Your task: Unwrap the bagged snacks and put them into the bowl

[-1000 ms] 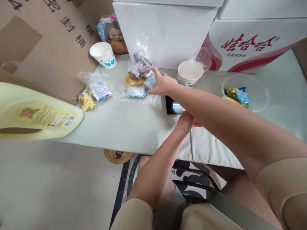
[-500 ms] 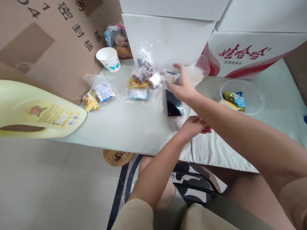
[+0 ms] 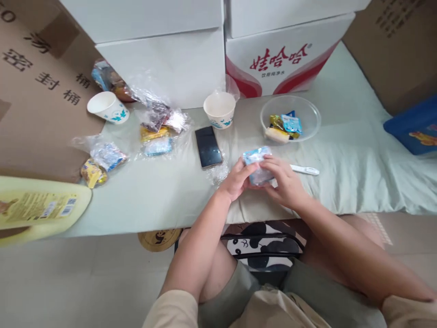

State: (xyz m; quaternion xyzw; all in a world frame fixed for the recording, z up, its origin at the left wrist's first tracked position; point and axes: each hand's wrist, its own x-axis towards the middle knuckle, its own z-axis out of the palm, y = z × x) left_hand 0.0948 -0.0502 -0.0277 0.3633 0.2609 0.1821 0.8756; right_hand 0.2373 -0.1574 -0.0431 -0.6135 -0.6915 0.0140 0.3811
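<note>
Between my two hands is a small light-blue and white snack packet in a shiny clear wrapper. My left hand grips its left side, and my right hand is closed over its right side. Just right of my right hand lies a white plastic knife-like utensil, partly hidden by the hand. Beyond the packet, a clear round bowl holds several wrapped snacks. To the left of my hands a black phone rests face up, with crumpled clear plastic beside it.
A paper cup stands upright behind the phone; another paper cup leans at left. Bagged snacks and a second bag lie left. White cartons, a brown box, a yellow jug and a blue container surround the cloth.
My right hand has come back from near the paper cup to the front, bringing the packet. Both hands now hold it together. The view has turned to the right.
</note>
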